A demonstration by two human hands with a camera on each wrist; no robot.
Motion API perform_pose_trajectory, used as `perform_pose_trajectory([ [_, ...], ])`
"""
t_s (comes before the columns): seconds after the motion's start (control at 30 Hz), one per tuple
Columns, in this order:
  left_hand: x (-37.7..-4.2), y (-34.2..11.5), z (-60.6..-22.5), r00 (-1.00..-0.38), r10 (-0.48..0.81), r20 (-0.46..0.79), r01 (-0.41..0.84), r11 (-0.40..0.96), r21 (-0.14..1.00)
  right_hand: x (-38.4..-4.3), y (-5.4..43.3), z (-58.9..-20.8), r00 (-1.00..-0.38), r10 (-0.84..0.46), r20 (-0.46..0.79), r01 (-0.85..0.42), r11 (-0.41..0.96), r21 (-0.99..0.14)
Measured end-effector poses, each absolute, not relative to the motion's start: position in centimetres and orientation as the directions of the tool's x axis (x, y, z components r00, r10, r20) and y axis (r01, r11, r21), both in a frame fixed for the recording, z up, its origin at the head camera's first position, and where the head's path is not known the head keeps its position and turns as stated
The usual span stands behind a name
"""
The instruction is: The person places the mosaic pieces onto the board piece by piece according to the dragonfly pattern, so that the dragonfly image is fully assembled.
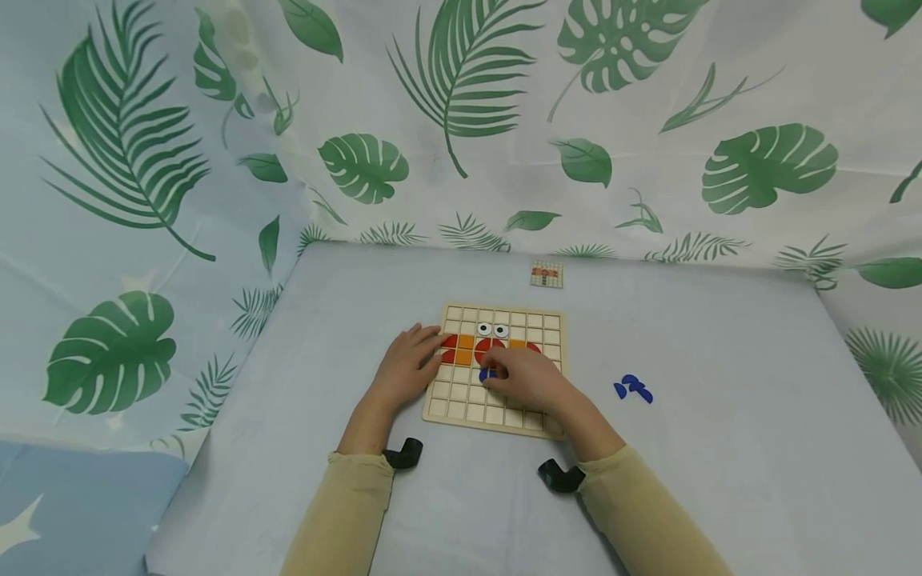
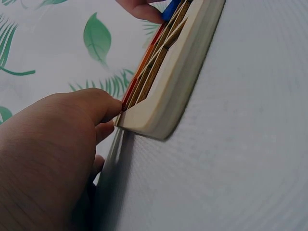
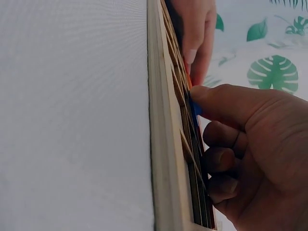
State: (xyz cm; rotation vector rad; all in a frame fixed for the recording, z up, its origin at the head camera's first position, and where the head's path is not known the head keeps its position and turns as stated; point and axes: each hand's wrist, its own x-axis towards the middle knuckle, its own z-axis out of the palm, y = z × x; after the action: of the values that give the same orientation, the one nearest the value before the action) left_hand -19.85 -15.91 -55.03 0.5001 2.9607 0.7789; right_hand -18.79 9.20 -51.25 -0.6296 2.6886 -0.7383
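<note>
A wooden grid board [image 1: 456, 409] lies on the table with red, orange and blue pieces and two round eye pieces [image 1: 493, 330] in its cells. My right hand [image 1: 531, 378] is over the middle of the board and pinches a small blue piece [image 3: 197, 109] at the surface, its other fingers curled. Part of the blue shows beside the thumb in the head view. My left hand [image 1: 406, 370] rests at the board's left edge, fingertips touching it near the red pieces [image 1: 449, 356]. The right hand hides some cells on the right side.
Several loose blue pieces [image 1: 632, 386] lie on the table right of the board. Behind the board is a small pattern card [image 1: 547, 274]. Leaf-printed cloth [image 1: 504, 184] hangs at the back and left. Black devices [image 1: 405, 454] sit at both wrists.
</note>
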Motion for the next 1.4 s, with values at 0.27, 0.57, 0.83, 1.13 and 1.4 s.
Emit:
perform_pose_trajectory([
  [0.27,-19.8,-15.9,-54.9,-0.948,0.318,0.027,0.291,0.824,0.487,-18.8,9.2,-51.3,-0.862,-0.487,-0.141,-0.347,0.769,-0.536],
  [0.57,-19.7,-15.8,-54.7,-0.948,0.315,0.038,0.292,0.819,0.493,-18.7,9.2,-51.2,-0.855,-0.502,-0.129,-0.372,0.768,-0.522],
  [0.83,-19.7,-15.9,-54.7,-0.947,0.32,0.029,0.292,0.82,0.492,-18.8,9.4,-51.4,-0.862,-0.496,-0.106,-0.36,0.746,-0.56],
  [1.13,-19.6,-15.9,-54.7,-0.949,0.312,0.031,0.285,0.816,0.502,-18.6,10.5,-50.4,-0.87,-0.493,-0.035,-0.374,0.702,-0.606],
  [1.4,-19.7,-15.8,-54.8,-0.949,0.313,0.036,0.288,0.819,0.497,-18.5,14.3,-48.7,-0.899,-0.438,0.017,-0.359,0.713,-0.603],
])
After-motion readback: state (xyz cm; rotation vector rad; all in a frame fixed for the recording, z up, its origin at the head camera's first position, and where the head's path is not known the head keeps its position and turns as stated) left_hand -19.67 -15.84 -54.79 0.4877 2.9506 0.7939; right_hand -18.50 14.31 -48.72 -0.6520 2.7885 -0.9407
